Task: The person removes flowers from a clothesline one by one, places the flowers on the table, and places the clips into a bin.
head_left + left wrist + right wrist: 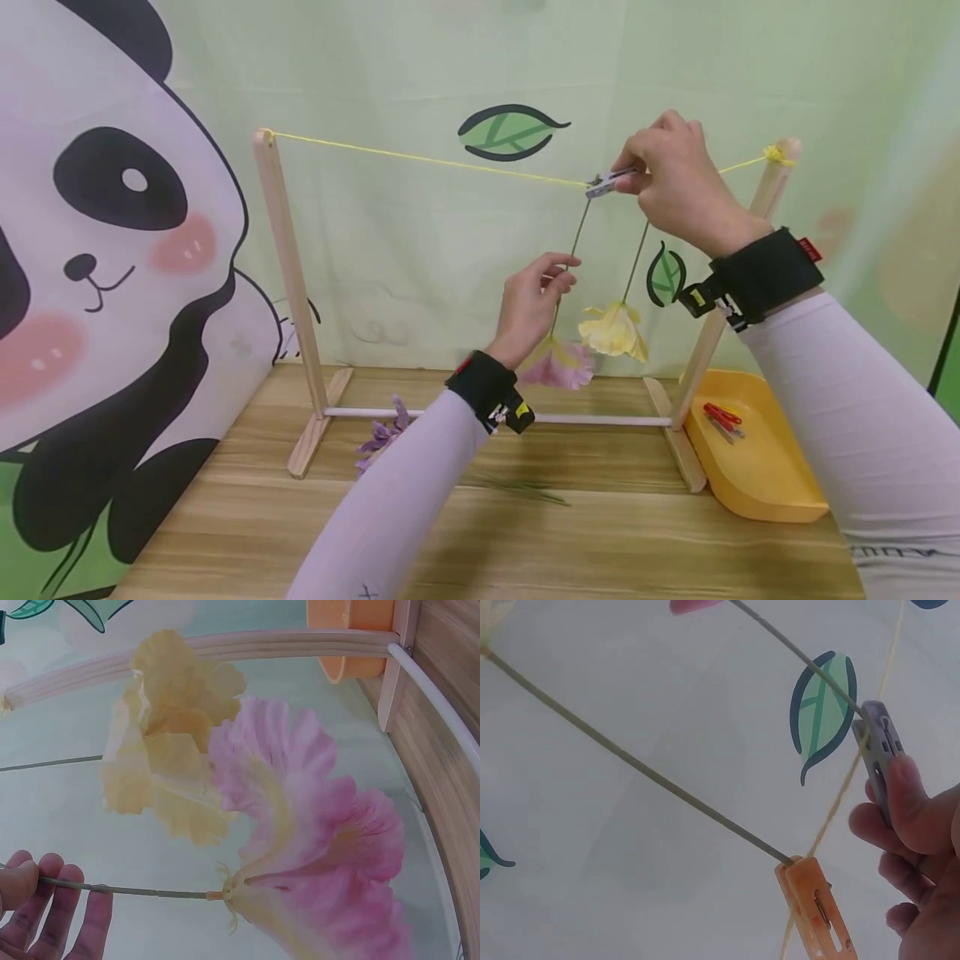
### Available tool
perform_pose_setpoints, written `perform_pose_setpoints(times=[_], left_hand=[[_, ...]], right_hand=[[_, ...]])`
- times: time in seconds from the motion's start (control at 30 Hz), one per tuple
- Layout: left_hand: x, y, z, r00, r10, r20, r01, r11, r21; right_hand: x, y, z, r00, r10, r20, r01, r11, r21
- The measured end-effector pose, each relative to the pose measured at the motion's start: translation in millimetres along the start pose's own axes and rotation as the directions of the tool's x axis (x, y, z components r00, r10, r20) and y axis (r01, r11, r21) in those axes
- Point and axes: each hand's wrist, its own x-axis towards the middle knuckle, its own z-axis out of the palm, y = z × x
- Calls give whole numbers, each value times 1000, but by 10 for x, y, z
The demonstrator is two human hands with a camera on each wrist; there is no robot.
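My left hand [528, 304] pinches the green stem [142, 892] of a pink artificial flower [330, 832], which hangs head down. Above it, my right hand [678, 183] holds a grey clothespin [881, 746] between thumb and fingers. The clothespin's front end is at the yellow string [420, 157] and the top of that stem. Beside the pink flower, a yellow flower [617, 329] hangs by its stem from an orange clothespin [817, 907] on the string. My right hand hides that clothespin in the head view.
The string runs between two wooden posts [288, 250] joined low down by a white rod [600, 419]. A yellow tray [765, 492] at the right holds red and grey clothespins [723, 417]. A purple flower [386, 433] and green stems [525, 487] lie on the table, partly behind my left arm.
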Motion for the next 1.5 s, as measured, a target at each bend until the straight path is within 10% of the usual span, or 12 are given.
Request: perform_pose_setpoints(times=[0.4,0.73,1.03,1.5], left_hand=[[-49,42,-125,1000,23,-7,-23,999,-30],[-239,-64,-401,999,24,-27,-26,996,-86],[-524,-123,-577,999,44,-27,-46,997,-60],[-1039,-171,-837,999,41,-2,-41,998,-41]], right_hand=[[-36,15,-10,974,29,-225,-8,996,92],[-307,25,24,965,-3,-263,27,996,85],[-790,146,19,896,-46,-441,110,987,120],[-1512,385,68,811,209,-546,-83,966,246]])
